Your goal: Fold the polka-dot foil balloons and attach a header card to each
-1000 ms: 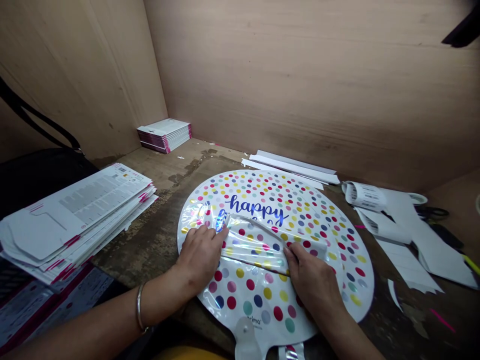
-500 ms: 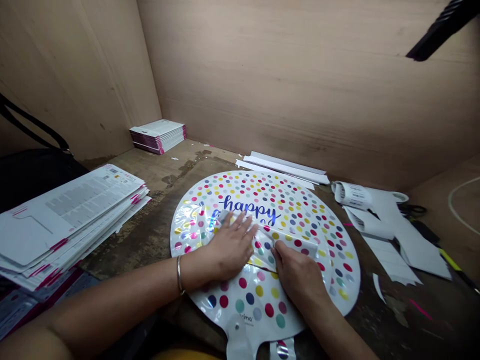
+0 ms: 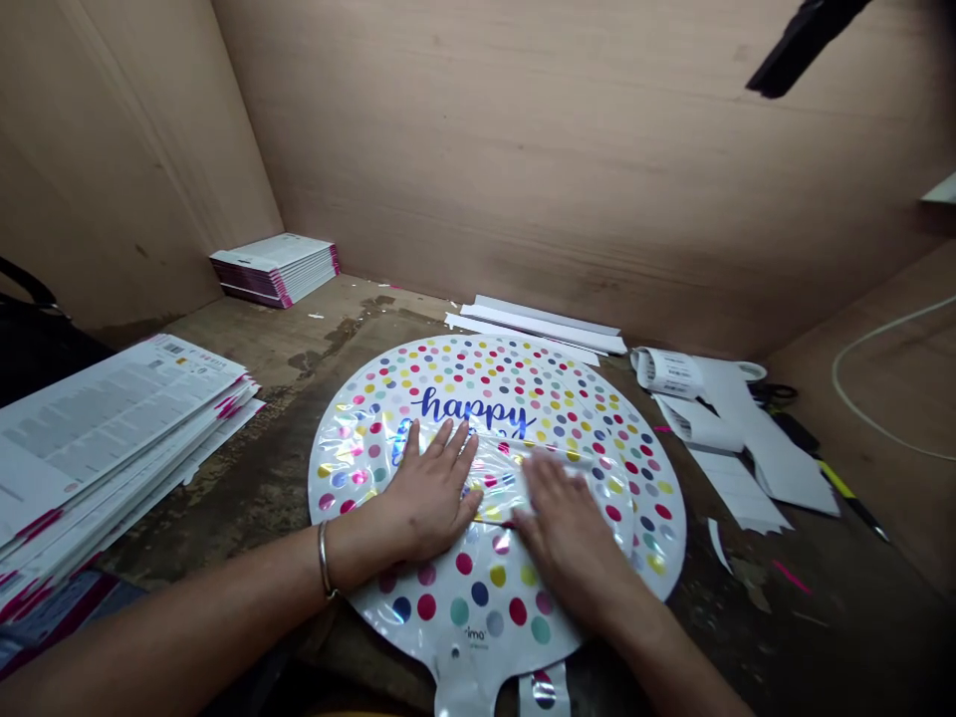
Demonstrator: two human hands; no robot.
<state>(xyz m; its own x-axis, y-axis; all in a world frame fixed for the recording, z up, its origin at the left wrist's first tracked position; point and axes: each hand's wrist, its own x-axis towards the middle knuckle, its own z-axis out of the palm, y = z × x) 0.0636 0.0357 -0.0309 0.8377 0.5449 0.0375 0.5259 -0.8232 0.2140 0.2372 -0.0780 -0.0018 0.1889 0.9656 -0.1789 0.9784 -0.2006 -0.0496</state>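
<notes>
A round foil balloon (image 3: pixel 485 383) lies flat on the workbench, printed with multicoloured dots and blue "happy" lettering. A band of its foil is folded across the middle, forming a shiny crease (image 3: pixel 508 473). My left hand (image 3: pixel 433 488), with a metal bangle on the wrist, presses flat on the left end of that fold, fingers spread. My right hand (image 3: pixel 568 543) lies flat on the fold's right part. Part of the printing is hidden under the fold. The balloon's neck tab (image 3: pixel 459 687) points toward me at the bottom.
A tall stack of printed cards (image 3: pixel 112 448) sits left of the balloon, and a smaller stack (image 3: pixel 276 269) stands against the back wooden wall. White paper strips (image 3: pixel 538 324), a label roll (image 3: pixel 668 373), paper sheets (image 3: pixel 747 448), scissors (image 3: pixel 773 393) and a pen (image 3: pixel 851 503) lie right.
My left hand has slid right and spread flat. My right hand has flattened from its pinch onto the fold, which lies lower. The whole scene has shifted left in view.
</notes>
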